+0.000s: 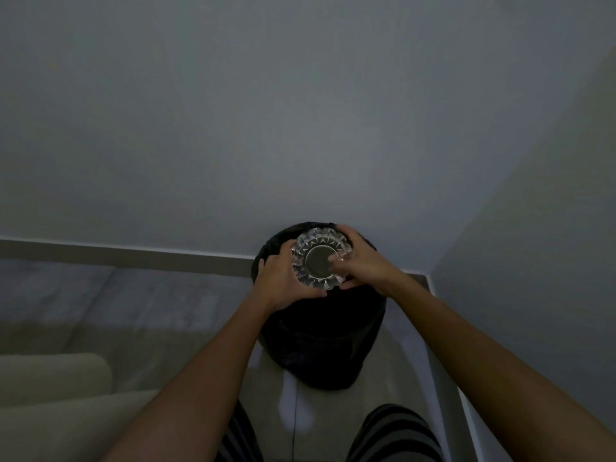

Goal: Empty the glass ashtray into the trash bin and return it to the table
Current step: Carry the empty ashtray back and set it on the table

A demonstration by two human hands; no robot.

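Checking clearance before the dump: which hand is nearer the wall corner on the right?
Right. The right hand grips the glass ashtray on its corner-facing side; the left hand holds the opposite side, farther away.

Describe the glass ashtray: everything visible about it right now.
The glass ashtray is round, clear cut glass with faceted, scalloped sides around a flat circular centre that looks dark. It is held in the air over the open top of the black-lined trash bin, which stands on the floor by the wall. The left hand holds its left and lower rim; the right hand holds the right rim, fingers reaching onto the centre. Whether it faces up or down, or still holds ash, cannot be told.
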